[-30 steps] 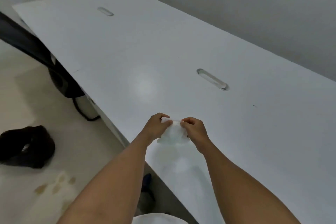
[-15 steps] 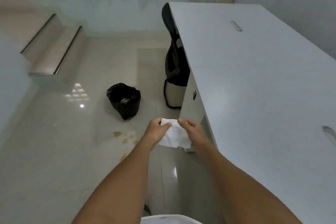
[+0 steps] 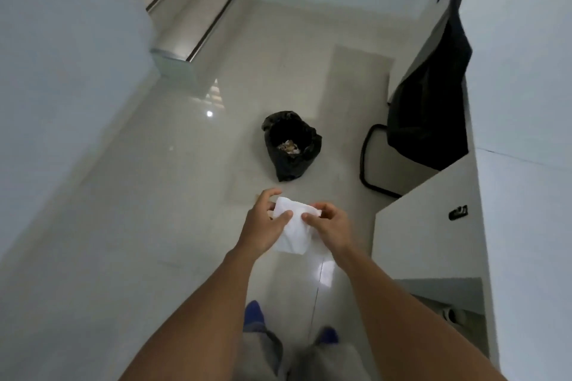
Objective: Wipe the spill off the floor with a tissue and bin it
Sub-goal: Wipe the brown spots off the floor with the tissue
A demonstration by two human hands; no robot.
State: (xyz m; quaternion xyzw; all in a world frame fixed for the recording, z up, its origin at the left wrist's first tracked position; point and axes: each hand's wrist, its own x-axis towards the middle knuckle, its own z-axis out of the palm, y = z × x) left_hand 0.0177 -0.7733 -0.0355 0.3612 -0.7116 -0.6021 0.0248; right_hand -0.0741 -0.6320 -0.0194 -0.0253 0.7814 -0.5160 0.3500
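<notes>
A white tissue [image 3: 292, 230] hangs between both my hands at mid-frame, above the pale tiled floor. My left hand [image 3: 266, 221] pinches its left edge and my right hand [image 3: 329, 226] pinches its right edge. Beyond the hands, a small bin lined with a black bag [image 3: 291, 145] stands on the floor with scraps inside. The spill is mostly hidden behind my hands; only a small brownish spot [image 3: 256, 195] shows by my left fingers.
A long white desk [image 3: 526, 133] runs along the right, with a black chair [image 3: 430, 108] tucked against it. Tiled steps [image 3: 192, 25] rise at the far left beside a white wall. My feet in blue shoes [image 3: 255, 312] stand on the floor below.
My view has swung from the desk top leftward and down to the floor and bin. Both hands kept hold of the tissue, which has opened out and now covers the spill from sight.
</notes>
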